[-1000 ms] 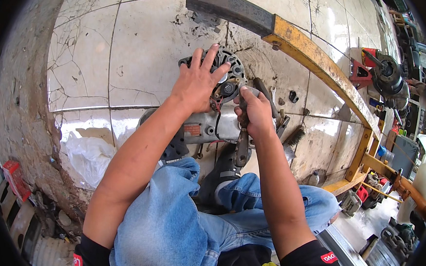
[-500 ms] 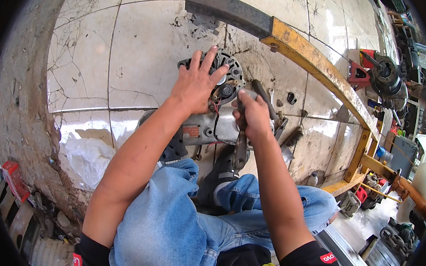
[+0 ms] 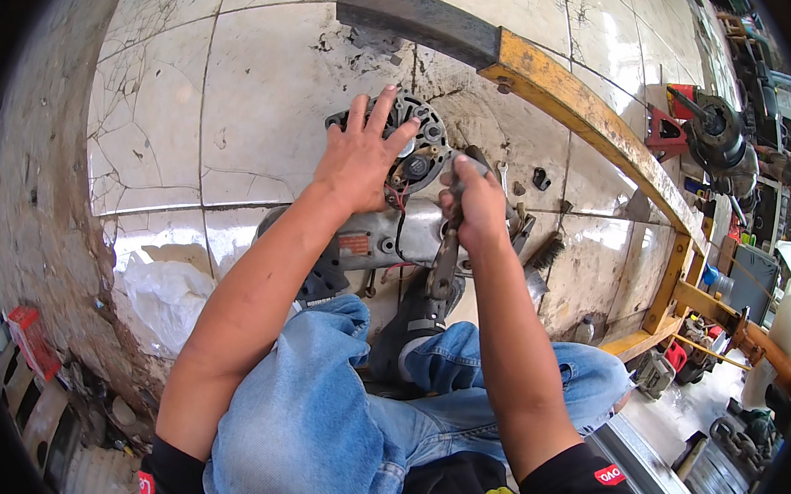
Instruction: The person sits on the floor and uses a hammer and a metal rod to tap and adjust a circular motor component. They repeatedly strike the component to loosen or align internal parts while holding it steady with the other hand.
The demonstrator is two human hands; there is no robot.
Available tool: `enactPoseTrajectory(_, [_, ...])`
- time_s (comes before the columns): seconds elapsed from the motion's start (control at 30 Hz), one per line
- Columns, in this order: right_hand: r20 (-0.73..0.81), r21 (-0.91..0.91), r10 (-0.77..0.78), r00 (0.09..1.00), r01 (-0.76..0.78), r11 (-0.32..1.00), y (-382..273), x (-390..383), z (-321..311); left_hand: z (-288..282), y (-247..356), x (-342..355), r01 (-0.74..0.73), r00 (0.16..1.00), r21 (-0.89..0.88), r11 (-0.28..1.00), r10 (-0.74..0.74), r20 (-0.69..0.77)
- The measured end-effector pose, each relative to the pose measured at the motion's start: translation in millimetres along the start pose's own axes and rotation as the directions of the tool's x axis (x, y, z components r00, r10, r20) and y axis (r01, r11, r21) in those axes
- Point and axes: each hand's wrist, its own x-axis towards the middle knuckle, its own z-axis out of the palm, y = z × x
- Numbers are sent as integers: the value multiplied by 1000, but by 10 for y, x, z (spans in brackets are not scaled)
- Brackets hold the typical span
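Note:
A round, slotted alternator [image 3: 434,133] lies on a grey metal cylindrical housing [image 3: 373,241], with thin red and black wires running down from it. Over its left side rests my left hand [image 3: 361,159], fingers spread, pressing on the casing. My right hand [image 3: 479,207] is wrapped round a long, worn metal tool [image 3: 443,263] with a hole near its lower end. The tool's exact kind is hard to make out, as my fingers cover its middle. Its upper end is close to the alternator's right edge; contact cannot be told.
Right of the housing lie a wrench [image 3: 503,174], a small black part [image 3: 541,178] and a brush [image 3: 549,250]. A yellow and grey steel frame [image 3: 585,105] arches across the far right. A white plastic bag [image 3: 166,301] lies at left, with a small bottle [image 3: 584,328] by my knee.
My right hand and the tool have shifted slightly up and to the right, away from the alternator. My left hand stays on the casing.

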Motion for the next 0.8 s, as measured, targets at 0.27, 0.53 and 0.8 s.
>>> enactPoseTrajectory(0.27, [78,-116,137,987,-128,985,159,-168,-73,46,-9,-8,-12,999,19,1000,13,-32])
enactPoseTrajectory(0.53, [-12,-15,-11,1000,11,1000,-199,129,-252,3,-4,-15,9,1000,46,999,-10,15])
enactPoseTrajectory(0.8, [114,-153,15,993,2,988,85,-107,-229,33,15,-15,12,1000,29,1000,-11,-18])
